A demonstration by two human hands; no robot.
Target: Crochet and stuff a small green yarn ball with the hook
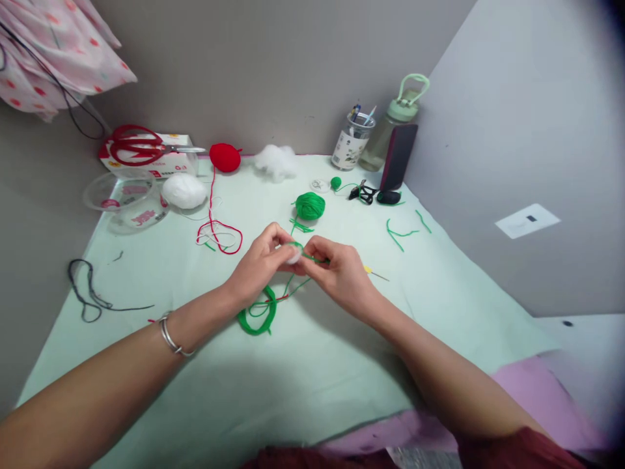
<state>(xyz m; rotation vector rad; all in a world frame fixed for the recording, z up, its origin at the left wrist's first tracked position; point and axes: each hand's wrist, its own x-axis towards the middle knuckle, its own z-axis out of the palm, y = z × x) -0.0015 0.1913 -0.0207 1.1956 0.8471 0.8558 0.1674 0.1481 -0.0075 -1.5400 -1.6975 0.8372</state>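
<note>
My left hand (258, 264) is closed, thumb and fingers pinching a small white piece (293, 255) wrapped with green yarn. Close against it, my right hand (339, 273) has its fingertips pressed together on the green yarn (308, 257). Strands trail down between the hands toward a green yarn ring (254, 331) on the table, with a bit of red lying across it. Just behind them sits a green yarn ball (310, 206). A thin metal shaft with a yellow part (368, 269) shows past my right hand; its other end is hidden.
Along the back stand red scissors (137, 144) on a box, plastic lids (139, 212), white yarn (184, 191), red yarn (225, 157), white stuffing (276, 161), a pen jar (350, 144), a bottle (383, 133) and a dark phone-like slab (399, 157). A dark cord (92, 296) lies left.
</note>
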